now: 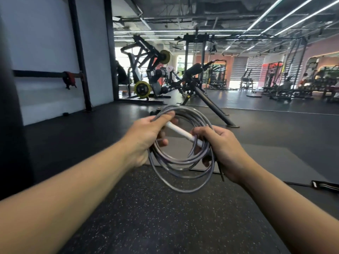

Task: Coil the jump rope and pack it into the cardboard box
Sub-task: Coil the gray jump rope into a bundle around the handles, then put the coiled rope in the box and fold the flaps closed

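Note:
A grey jump rope [180,180] hangs in several loops between my hands, held in the air at mid-frame. My left hand [146,138] grips the left side of the coil, thumb over the strands. My right hand [222,153] clasps the right side of the coil together with a white handle [180,131] that lies across the loops. A thin dark piece [221,171] sticks out below my right hand. No cardboard box is in view.
Below me lies a speckled black rubber mat [165,217], with dark gym flooring around it. A slanted machine leg [214,109] stands just beyond the coil. Weight machines [145,77] fill the back. A white wall [47,52] is at left. A black strap [324,186] lies at right.

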